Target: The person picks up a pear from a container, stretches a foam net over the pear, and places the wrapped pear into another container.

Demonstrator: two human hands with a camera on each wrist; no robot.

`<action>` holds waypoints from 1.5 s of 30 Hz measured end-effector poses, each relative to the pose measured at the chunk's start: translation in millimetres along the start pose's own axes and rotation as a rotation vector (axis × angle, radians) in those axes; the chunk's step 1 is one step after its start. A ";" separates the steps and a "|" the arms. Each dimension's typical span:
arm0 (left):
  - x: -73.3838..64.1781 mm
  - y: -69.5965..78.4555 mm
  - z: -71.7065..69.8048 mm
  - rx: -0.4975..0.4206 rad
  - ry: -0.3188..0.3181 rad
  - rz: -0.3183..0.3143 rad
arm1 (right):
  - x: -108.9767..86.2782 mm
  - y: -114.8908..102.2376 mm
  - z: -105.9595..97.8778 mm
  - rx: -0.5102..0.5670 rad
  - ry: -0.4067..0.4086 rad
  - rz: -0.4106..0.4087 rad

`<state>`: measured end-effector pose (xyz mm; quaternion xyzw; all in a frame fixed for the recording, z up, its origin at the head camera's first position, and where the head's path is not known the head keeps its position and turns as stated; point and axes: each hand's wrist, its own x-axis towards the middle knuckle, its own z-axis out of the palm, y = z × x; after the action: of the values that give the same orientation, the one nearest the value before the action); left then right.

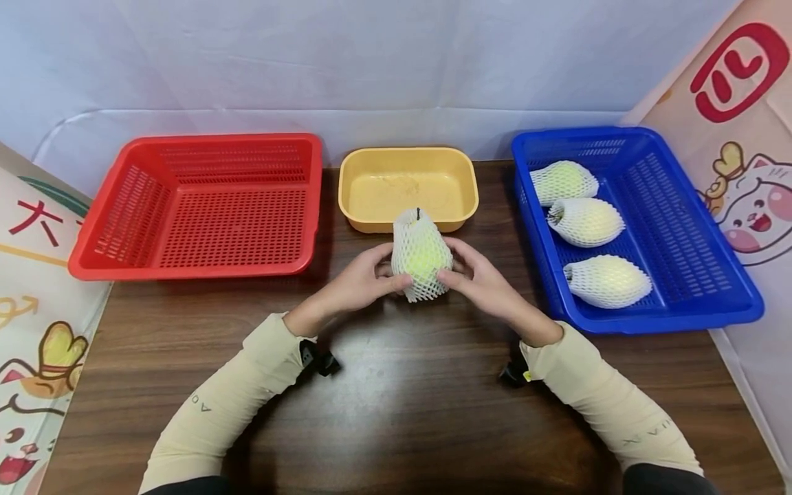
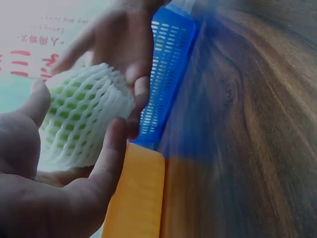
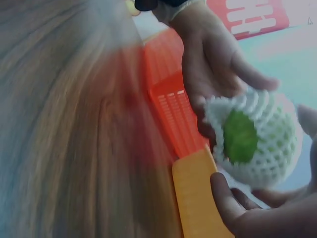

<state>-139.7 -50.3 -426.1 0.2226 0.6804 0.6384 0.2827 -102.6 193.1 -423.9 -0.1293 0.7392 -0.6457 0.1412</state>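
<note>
A yellow-green pear (image 1: 423, 258) in a white foam net is held up between both hands, with its dark stem pointing up and away. My left hand (image 1: 363, 278) grips its left side, thumb on the near face. On the right side my right hand (image 1: 481, 280) grips it the same way. The left wrist view has the netted pear (image 2: 79, 114) between the two hands. At the net's open end, bare green skin of the pear (image 3: 241, 136) shows in the right wrist view. Some fingers are hidden behind the fruit.
Just beyond the hands stands a yellow tub (image 1: 408, 185). A red basket (image 1: 238, 227) is at the left. The blue basket (image 1: 687, 240) at the right holds three netted fruits (image 1: 588, 221). All stand on a dark wooden table (image 1: 396, 412), with cloth behind.
</note>
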 end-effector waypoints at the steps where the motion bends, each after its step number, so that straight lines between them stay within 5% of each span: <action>1: 0.3 0.3 0.6 -0.007 0.018 -0.007 | 0.5 -1.3 2.4 0.022 0.013 -0.005; 14: -0.8 2.7 4.2 -0.003 0.124 -0.007 | 5.1 -4.9 18.1 0.015 0.115 -0.008; 23: -2.0 3.1 2.8 -0.014 0.145 0.056 | 6.2 -3.8 21.7 0.166 0.257 -0.017; 28: -0.7 1.0 3.3 -0.082 0.164 0.080 | 6.4 1.3 21.0 0.273 0.238 -0.073; 32: -0.5 0.5 5.3 -0.128 0.170 0.077 | 5.2 -1.9 22.7 0.245 0.248 -0.047; 40: -2.4 -1.1 9.1 -0.087 0.278 0.072 | 5.7 -2.4 25.0 0.199 0.319 -0.084; 45: -3.6 -0.8 11.9 -0.067 0.327 0.072 | 4.3 -3.5 26.1 0.194 0.280 -0.117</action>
<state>-129.0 -43.9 -426.8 0.1307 0.6871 0.6983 0.1523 -96.8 167.0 -423.9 -0.0667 0.6771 -0.7328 0.0110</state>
